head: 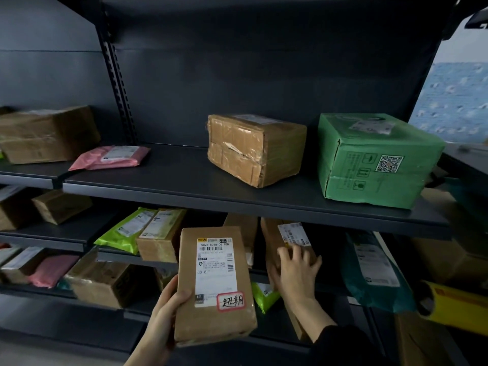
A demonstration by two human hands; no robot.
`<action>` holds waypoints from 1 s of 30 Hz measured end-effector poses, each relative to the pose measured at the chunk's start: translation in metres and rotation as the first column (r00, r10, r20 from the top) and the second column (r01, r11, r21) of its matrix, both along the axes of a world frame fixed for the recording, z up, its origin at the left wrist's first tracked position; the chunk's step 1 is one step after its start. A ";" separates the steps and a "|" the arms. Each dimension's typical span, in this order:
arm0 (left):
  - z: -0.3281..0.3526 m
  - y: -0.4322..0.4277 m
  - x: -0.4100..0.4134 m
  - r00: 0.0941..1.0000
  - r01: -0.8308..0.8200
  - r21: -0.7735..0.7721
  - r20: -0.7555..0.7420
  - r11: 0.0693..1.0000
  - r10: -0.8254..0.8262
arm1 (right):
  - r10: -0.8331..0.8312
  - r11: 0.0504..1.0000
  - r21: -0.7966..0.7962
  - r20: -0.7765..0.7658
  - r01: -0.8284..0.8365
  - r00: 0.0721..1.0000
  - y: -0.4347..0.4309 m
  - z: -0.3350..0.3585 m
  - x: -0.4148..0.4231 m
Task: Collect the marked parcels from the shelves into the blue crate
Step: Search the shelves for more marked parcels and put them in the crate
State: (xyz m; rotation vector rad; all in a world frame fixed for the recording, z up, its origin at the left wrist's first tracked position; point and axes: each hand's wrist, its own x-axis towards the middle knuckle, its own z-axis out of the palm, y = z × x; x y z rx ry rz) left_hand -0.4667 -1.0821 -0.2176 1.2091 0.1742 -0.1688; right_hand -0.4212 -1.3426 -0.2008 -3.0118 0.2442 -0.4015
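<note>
My left hand (161, 315) grips a flat brown parcel (214, 283) by its lower left edge, held upright in front of the shelves. Its white shipping label carries a red-framed handwritten sticker (231, 301) at the bottom right. My right hand (297, 270) reaches under the upper shelf and grips the side of another brown parcel (273, 241) that stands on the second shelf, a white label (293, 233) showing on it. The blue crate is out of view.
The upper shelf (184, 180) holds a taped brown box (253, 149), a green box (375, 159), a pink mailer (111, 157) and a brown box (45, 133) at left. Lower shelves hold green mailers (124, 231), brown boxes, a teal bag (369, 273) and a yellow roll (456, 305).
</note>
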 end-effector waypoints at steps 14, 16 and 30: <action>-0.001 -0.015 -0.006 0.999 0.034 -0.007 -0.011 0.999 -0.034 | 0.328 0.931 -0.228 0.175 -0.285 0.929 -0.045 0.007 -0.029; -0.001 -0.019 -0.007 0.999 0.041 0.005 -0.009 0.999 -0.041 | 0.313 0.944 -0.157 0.150 -0.290 0.938 -0.044 0.001 -0.029; -0.004 0.001 -0.016 1.000 0.030 0.055 0.004 0.998 -0.030 | 0.251 0.966 -0.043 -0.068 -0.255 0.966 -0.047 -0.021 -0.008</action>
